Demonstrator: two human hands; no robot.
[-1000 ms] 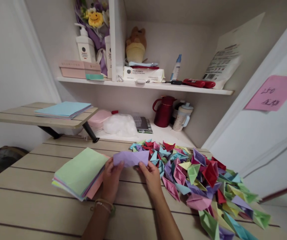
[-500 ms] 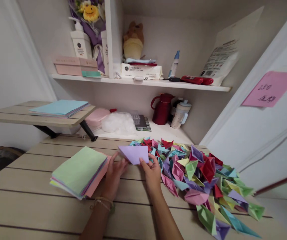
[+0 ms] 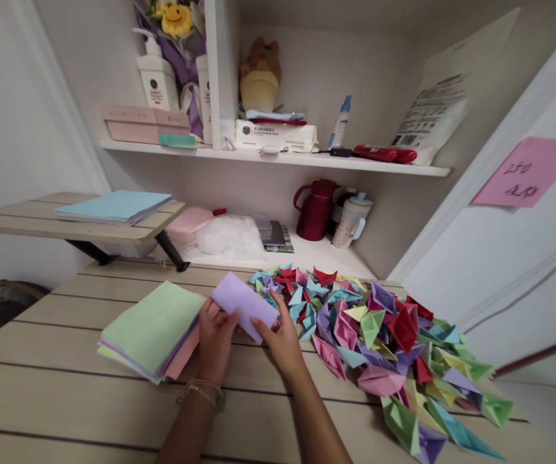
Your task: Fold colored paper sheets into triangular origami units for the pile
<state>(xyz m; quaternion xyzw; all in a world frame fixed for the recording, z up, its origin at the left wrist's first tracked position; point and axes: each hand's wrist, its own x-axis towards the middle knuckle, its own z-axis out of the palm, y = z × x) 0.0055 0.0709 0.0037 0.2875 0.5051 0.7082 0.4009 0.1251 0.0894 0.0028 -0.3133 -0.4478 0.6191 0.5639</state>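
Note:
A folded piece of purple paper [image 3: 245, 303] is held between both hands above the slatted table [image 3: 253, 412]. My left hand [image 3: 216, 335] pinches its lower left edge, with the thumb on the front face. On the right side, my right hand [image 3: 278, 335] grips the paper with the thumb in front and fingers at the edge and behind. Left of my left hand lies a stack of coloured paper [image 3: 155, 328] with a green sheet on top. A large heap of folded paper boats [image 3: 375, 332] in many colours spreads to the right of my right hand.
A raised wooden shelf [image 3: 162, 232] at left carries a stack of blue-topped paper [image 3: 116, 207]. Behind the table stand a red jug [image 3: 315, 209], a pale cup [image 3: 350, 222] and a white plastic bag [image 3: 232, 237]. A pink note [image 3: 528, 173] sticks to the right panel.
The purple paper has turned from a shape with a slanted, pointed left end to a tilted rectangle. My left hand now pinches it, and my right hand has shifted slightly left.

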